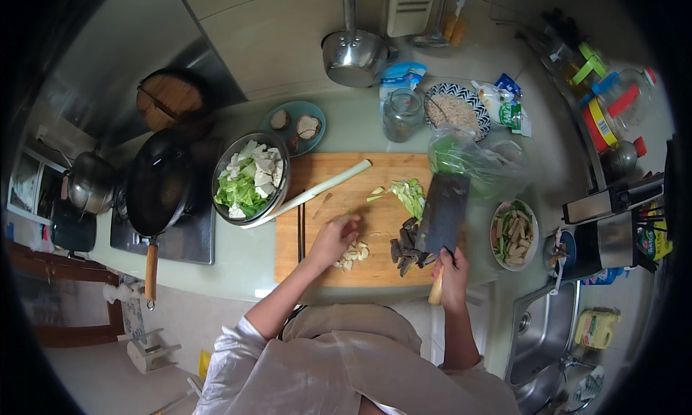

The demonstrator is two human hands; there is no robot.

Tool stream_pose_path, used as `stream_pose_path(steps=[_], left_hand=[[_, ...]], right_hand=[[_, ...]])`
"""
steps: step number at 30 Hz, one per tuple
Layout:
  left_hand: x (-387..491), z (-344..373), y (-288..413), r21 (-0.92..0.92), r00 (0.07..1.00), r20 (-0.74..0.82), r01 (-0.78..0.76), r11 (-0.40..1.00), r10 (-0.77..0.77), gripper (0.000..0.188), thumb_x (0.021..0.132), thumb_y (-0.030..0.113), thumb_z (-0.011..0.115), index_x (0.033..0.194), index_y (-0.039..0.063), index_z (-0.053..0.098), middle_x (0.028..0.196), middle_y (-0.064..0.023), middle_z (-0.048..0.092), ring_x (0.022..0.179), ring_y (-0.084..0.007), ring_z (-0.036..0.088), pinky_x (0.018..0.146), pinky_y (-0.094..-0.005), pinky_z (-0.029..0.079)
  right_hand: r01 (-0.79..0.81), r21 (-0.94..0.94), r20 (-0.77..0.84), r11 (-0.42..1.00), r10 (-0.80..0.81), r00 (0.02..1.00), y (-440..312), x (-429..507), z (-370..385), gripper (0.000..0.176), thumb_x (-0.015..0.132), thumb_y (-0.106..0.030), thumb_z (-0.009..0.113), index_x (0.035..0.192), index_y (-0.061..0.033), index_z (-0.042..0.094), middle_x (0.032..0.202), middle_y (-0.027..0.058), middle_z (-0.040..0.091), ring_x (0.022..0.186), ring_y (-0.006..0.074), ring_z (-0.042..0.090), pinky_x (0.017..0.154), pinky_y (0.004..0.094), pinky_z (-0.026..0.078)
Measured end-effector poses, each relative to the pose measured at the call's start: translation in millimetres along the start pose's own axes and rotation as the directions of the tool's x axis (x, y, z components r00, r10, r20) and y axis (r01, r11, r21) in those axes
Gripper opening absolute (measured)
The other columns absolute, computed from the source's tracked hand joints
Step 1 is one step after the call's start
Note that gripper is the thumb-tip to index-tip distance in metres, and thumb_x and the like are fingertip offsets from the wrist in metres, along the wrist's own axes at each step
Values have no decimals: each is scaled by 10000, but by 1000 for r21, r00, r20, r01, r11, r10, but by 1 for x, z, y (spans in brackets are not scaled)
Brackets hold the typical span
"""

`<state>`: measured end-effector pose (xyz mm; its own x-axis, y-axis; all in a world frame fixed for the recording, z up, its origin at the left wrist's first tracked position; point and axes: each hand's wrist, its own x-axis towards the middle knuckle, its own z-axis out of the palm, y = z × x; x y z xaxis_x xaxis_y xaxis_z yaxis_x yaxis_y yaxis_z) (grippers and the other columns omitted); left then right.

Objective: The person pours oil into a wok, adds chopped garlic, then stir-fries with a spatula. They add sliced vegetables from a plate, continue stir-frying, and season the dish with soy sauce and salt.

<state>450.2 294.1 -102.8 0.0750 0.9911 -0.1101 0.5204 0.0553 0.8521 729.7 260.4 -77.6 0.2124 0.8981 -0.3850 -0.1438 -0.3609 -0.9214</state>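
Note:
My right hand point(453, 277) grips the wooden handle of a dark-bladed cleaver point(446, 212), its broad blade over the right side of a wooden cutting board point(373, 198). Partly under the blade lie dark brown strips of food point(406, 247). Sliced pale-green vegetable point(408, 196) is piled above them. My left hand point(334, 239) is over the board with loosely curled fingers and nothing visible in them. Just beside it are chopped garlic pieces point(354, 255). A leek-like white stalk point(330, 183) slants across the upper left of the board, above a pair of dark chopsticks point(301, 234).
A glass bowl point(285, 198) of greens and tofu touches the board's left side. Farther left, a wok point(157, 185) sits on the cooktop point(203, 242). A plastic bag point(489, 163) overlaps the top right corner. A filled bowl point(535, 236) and sink point(540, 328) are right.

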Motion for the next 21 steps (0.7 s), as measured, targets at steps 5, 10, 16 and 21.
stream_pose_path(steps=[5,10,16,21], left_hand=[[73,41,13,229,979,68,-203,952,193,655,787,151,719,1367,110,417,1418,-151,392,1310,-314,373,1066,-420,319],[118,80,5,326,901,231,-428,843,368,839,753,314,752,1456,213,306,1540,-87,214,1407,-310,212,1130,-467,191],[141,88,-10,305,852,226,-522,797,472,438,790,286,719,1164,152,535,1309,-66,474,1225,-317,403,1020,-472,308],[133,84,-19,249,855,143,-518,818,498,356,816,165,684,1133,100,536,1208,-115,525,1153,-338,460,988,-427,368]], right_hand=[[-94,40,-78,995,97,992,5,-31,-43,137,930,-133,543,817,-82,484,550,11,456,433,111,447,416,271,389],[-112,34,-127,993,116,985,1,-58,-56,125,922,-112,524,813,-57,498,515,27,469,416,112,455,418,271,392],[-172,121,-131,978,187,974,11,-64,-57,113,916,-97,526,814,-56,500,519,29,481,405,114,457,407,268,396],[-186,150,-87,971,201,976,17,-59,-59,116,915,-89,524,808,-58,490,524,29,481,411,119,462,409,270,399]])
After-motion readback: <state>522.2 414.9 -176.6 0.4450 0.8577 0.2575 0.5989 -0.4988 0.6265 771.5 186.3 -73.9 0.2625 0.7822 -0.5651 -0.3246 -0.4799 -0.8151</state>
